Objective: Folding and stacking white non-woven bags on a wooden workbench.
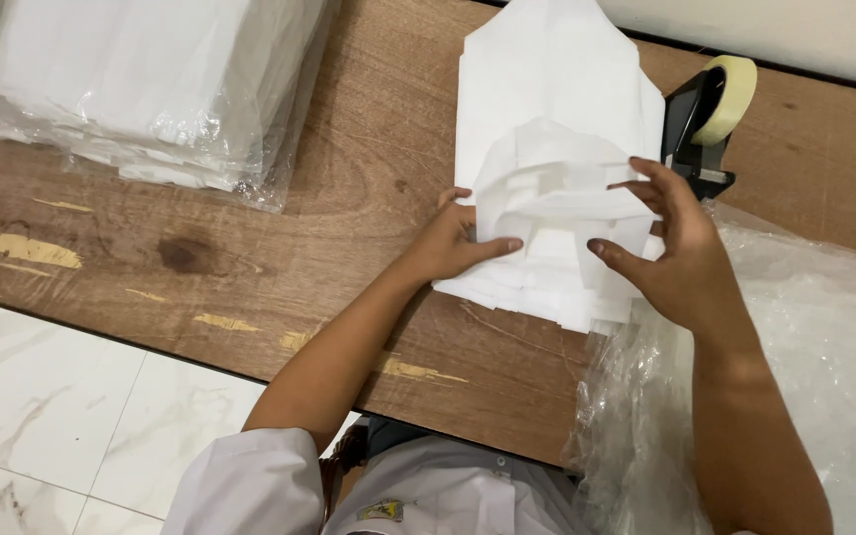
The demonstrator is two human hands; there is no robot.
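The white folded cloth (557, 198) lies on the wooden table (279, 228) between both hands: the left hand (453, 243) presses flat on its left edge with fingers spread, and the right hand (676, 248) is half open, fingertips touching the right side of the top fold. A tape dispenser (705, 114) stands just beside it at the far right, clear plastic sheet (814, 337) covers the near right, and a wrapped pile of white cloth (141, 79) lies well apart at the far left. Bare wood stays free between them, and the near table edge meets a white tiled floor (52, 396).

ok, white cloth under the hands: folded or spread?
Folded: the white cloth lies in stacked layers with stepped edges, left hand pressing it flat.
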